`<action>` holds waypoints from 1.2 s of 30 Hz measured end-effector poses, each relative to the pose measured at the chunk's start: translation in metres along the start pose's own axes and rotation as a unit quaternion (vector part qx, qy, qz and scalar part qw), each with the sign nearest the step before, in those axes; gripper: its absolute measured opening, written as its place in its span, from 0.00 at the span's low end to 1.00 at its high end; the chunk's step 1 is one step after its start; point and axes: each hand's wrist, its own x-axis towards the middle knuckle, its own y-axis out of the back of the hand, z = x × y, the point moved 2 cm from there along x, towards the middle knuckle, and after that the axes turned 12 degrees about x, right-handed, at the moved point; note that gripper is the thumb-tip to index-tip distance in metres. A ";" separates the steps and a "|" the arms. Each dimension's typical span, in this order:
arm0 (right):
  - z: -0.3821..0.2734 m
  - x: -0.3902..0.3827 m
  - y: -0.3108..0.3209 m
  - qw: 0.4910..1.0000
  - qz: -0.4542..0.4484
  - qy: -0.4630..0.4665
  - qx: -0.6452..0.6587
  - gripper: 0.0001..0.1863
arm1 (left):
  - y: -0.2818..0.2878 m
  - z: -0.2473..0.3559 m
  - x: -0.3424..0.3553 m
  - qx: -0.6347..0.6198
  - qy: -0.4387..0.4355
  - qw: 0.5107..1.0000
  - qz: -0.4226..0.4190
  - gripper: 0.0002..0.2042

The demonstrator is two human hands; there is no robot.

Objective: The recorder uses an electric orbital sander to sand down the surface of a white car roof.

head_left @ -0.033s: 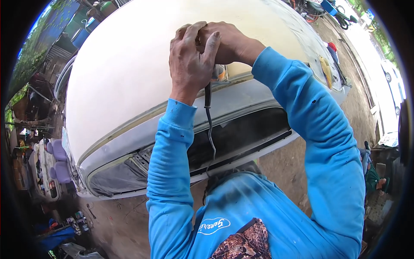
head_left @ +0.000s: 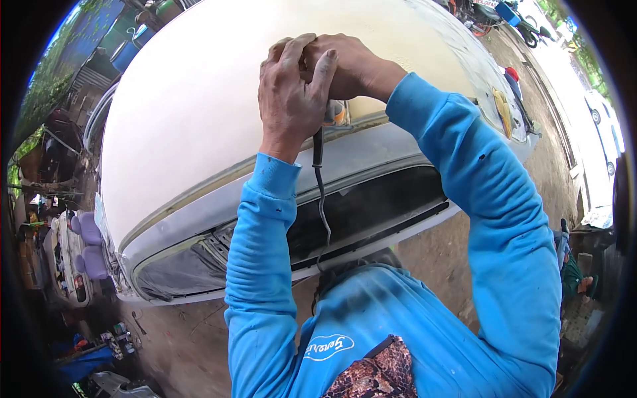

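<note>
Both hands press down together on a corded electric sander, whose grey-and-orange body (head_left: pixel 340 113) shows only below my fingers. My left hand (head_left: pixel 292 99) is wrapped over its near left side, thumb raised along it. My right hand (head_left: pixel 352 66) curls over the top and touches the left fingers. The sander rests near the side edge of a car's cream-white roof (head_left: pixel 186 113). Its black cord (head_left: pixel 323 199) hangs past the dark side window (head_left: pixel 371 212) toward my chest. The sander's underside is hidden.
A yellow cloth-like thing (head_left: pixel 501 109) lies at the roof's right end. Purple seats (head_left: pixel 93 245) stand at the left. A motorcycle (head_left: pixel 511 16) is at the far right. A person (head_left: pixel 576 272) in green is at the right edge. Bare ground (head_left: pixel 438 265) lies beside the car.
Both hands and the sander have shifted very slightly left; the grip stays the same.
</note>
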 end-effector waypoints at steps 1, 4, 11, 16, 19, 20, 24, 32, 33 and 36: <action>-0.006 0.003 -0.001 1.000 -0.003 0.005 -0.001 0.17 | 0.006 -0.004 -0.002 0.002 0.004 1.000 0.003 0.23; -0.025 0.013 -0.005 1.000 -0.016 0.019 -0.018 0.16 | 0.024 -0.014 -0.006 0.036 0.007 0.999 0.006 0.22; -0.073 0.040 -0.023 0.998 -0.029 0.056 0.003 0.16 | 0.065 -0.048 -0.018 0.016 0.036 0.999 0.035 0.23; -0.113 0.059 -0.039 0.994 -0.027 0.106 0.015 0.17 | 0.104 -0.070 -0.031 0.028 0.064 0.996 0.052 0.23; -0.135 0.071 -0.049 0.992 -0.028 0.121 0.018 0.17 | 0.125 -0.083 -0.038 0.035 0.066 0.995 0.060 0.23; -0.142 0.075 -0.053 0.991 -0.021 0.132 0.023 0.17 | 0.132 -0.088 -0.040 0.033 0.073 0.995 0.063 0.23; -0.175 0.090 -0.062 0.985 -0.030 0.163 0.042 0.17 | 0.159 -0.111 -0.049 0.035 0.095 0.992 0.071 0.23; -0.229 0.127 -0.086 0.975 -0.042 0.211 0.058 0.19 | 0.208 -0.154 -0.061 0.051 0.108 0.988 0.097 0.21; -0.235 0.132 -0.089 0.975 -0.044 0.211 0.060 0.19 | 0.213 -0.158 -0.063 0.052 0.110 0.988 0.096 0.21; -0.254 0.142 -0.095 0.973 -0.057 0.217 0.061 0.16 | 0.230 -0.168 -0.067 0.047 0.137 0.984 0.099 0.21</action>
